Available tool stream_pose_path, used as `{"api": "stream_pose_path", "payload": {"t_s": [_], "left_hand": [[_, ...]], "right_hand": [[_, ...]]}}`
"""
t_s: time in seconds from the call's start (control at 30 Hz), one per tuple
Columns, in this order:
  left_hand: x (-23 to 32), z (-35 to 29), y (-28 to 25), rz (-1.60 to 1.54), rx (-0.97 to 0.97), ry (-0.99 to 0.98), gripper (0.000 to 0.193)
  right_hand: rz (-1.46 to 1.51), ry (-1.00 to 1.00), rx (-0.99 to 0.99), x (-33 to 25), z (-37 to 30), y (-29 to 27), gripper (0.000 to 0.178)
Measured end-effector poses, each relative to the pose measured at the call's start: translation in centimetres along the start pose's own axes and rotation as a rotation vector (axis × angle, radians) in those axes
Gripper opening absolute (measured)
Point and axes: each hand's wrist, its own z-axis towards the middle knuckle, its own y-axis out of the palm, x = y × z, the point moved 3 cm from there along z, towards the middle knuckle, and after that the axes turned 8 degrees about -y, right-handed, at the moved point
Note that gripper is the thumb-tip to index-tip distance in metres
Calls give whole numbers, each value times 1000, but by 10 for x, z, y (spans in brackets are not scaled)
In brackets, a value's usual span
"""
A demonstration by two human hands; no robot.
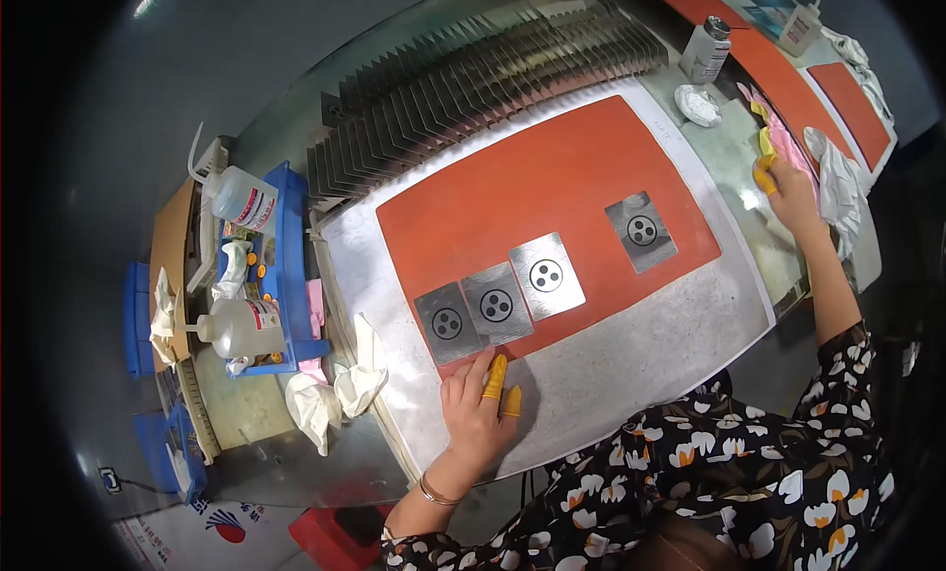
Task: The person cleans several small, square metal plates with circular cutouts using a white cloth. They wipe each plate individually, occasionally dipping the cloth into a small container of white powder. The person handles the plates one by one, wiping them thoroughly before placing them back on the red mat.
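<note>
My left hand (475, 409) rests at the near edge of an orange-red mat (512, 197), fingers stretched out, with yellow finger cots on some of them. Its fingertips are close to the lower edge of a row of three square metal plates: a left plate (448, 323), a middle plate (497, 305) and a brighter right plate (548, 275). Each bears a dark ring with three dots. A fourth plate (641, 231) lies apart, farther right on the mat. Out to the right, my right hand (788, 192), also with a yellow finger cot, has its fingers closed at a pink cloth (781, 142).
Many thin metal plates stand in a long rack (473, 98) behind the mat. At left, a blue tray (289, 216) sits by two squeeze bottles (246, 330) and crumpled white cloths (360, 369). A capped bottle (706, 51) and small white dish (698, 106) stand far right.
</note>
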Motion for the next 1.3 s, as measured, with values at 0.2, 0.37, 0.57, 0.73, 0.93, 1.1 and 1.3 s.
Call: {"api": "stream_pose_path", "payload": {"t_s": [0.2, 0.37, 0.57, 0.73, 0.93, 1.1, 1.3], "left_hand": [[8, 8, 4, 94, -49, 26, 43], [15, 10, 9, 56, -15, -7, 45], [23, 11, 15, 19, 80, -32, 42], [3, 6, -18, 29, 310, -186, 44], [-46, -32, -76, 318, 438, -725, 55], [-109, -39, -63, 578, 192, -881, 48], [-115, 2, -52, 564, 258, -773, 47]], "right_hand": [[-206, 92, 35, 74, 15, 38, 19], [-211, 23, 249, 98, 12, 64, 21], [-90, 70, 136, 145, -3, 81, 24], [142, -12, 326, 183, -4, 108, 23], [-37, 221, 239, 66, 26, 71, 18], [-77, 86, 296, 56, 20, 33, 23], [-447, 167, 334, 126, 2, -29, 32]]}}
